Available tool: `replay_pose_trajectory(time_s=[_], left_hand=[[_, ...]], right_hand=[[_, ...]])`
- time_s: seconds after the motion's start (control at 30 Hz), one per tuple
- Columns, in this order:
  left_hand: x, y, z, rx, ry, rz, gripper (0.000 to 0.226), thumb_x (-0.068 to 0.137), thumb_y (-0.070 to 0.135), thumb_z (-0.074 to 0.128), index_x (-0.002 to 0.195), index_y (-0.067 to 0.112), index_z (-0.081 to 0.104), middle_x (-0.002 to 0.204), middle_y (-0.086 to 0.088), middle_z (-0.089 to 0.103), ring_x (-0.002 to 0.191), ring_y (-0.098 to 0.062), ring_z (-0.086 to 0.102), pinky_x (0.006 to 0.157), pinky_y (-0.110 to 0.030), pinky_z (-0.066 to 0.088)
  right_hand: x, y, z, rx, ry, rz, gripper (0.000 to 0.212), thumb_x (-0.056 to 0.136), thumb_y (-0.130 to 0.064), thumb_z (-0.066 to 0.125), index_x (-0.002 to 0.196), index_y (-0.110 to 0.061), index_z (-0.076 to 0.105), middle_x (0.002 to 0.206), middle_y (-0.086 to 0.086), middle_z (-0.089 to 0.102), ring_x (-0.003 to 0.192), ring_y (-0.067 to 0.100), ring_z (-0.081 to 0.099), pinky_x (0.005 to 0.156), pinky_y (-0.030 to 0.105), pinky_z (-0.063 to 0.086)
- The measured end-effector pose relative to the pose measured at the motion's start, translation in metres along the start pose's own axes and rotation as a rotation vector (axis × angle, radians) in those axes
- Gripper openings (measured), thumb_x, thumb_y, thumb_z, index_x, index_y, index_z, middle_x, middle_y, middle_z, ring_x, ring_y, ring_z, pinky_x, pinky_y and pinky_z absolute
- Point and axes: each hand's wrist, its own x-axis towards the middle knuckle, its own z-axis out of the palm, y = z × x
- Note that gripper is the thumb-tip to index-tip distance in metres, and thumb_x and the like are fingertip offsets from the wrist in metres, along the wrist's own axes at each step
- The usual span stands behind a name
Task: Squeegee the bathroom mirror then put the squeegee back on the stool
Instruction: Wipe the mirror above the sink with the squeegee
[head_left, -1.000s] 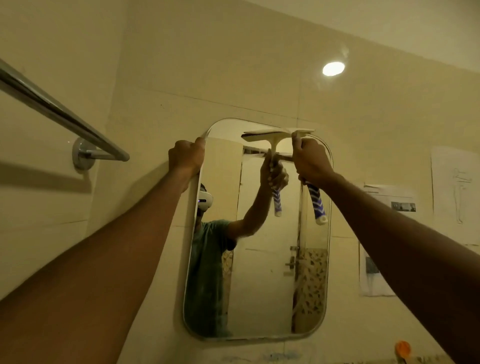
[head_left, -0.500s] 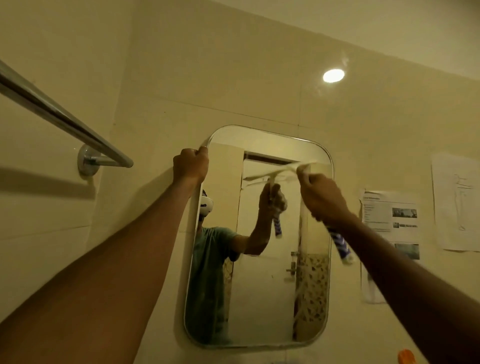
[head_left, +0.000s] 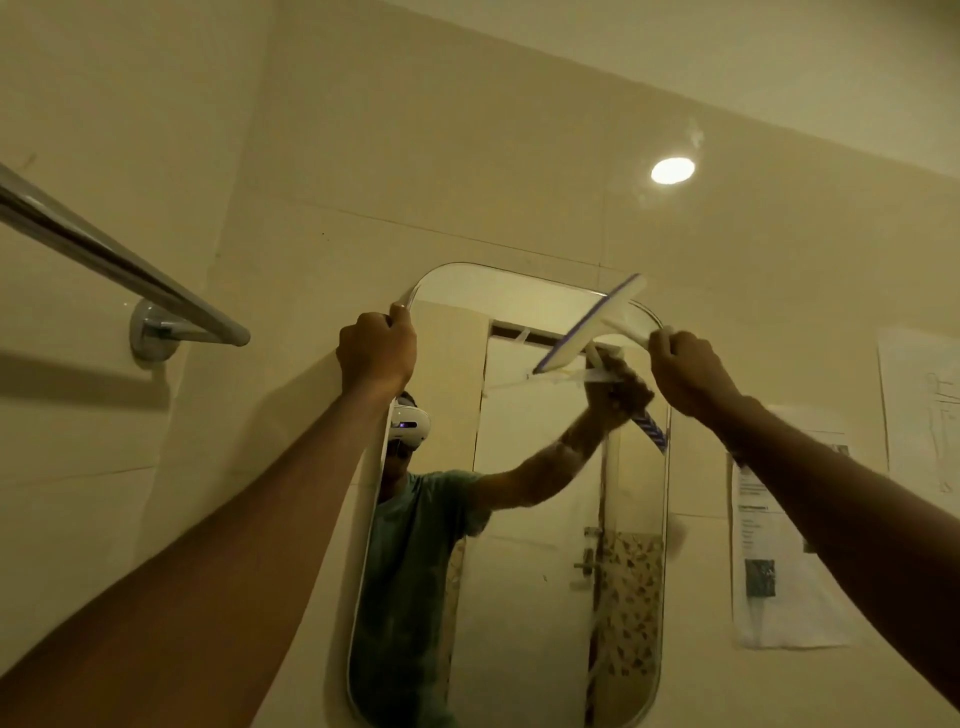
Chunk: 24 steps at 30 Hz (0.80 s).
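A tall rounded mirror (head_left: 524, 561) hangs on the tiled wall straight ahead. My left hand (head_left: 376, 351) grips its upper left edge. My right hand (head_left: 688, 371) grips the handle of a white squeegee (head_left: 597, 325) near the mirror's top right corner. The squeegee's blade is tilted steeply, its right end raised above the mirror's top edge, and it looks lifted off the glass. My fist hides most of the handle. The mirror reflects my arm and the blue-and-white striped handle. The stool is out of view.
A chrome towel rail (head_left: 119, 275) juts from the wall at the upper left, close to my left arm. Printed paper sheets (head_left: 774, 566) are stuck on the wall to the right of the mirror. A round ceiling light (head_left: 672, 170) glows above.
My right hand has risen again to the mirror's top right corner after dipping lower, and the blade has turned from nearly level to steeply tilted. My left hand has stayed on the mirror's edge.
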Motion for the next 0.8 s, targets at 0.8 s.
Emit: replay_pose_trajectory(time_s=[0.8], left_hand=[[0.000,-0.002,0.000,0.043,0.002,-0.009,0.047,0.098,0.030,0.036,0.075,0.000,0.064,0.083,-0.019,0.069,0.085,-0.035,0.064,0.080,-0.042,0.054]], right_hand=[[-0.030,0.032,0.003,-0.105,-0.012,-0.003,0.041,0.103,-0.022,0.031,0.065,-0.018,0.045,0.054,0.004,0.046,0.042,0.016,0.039,0.041,0.024,0.032]])
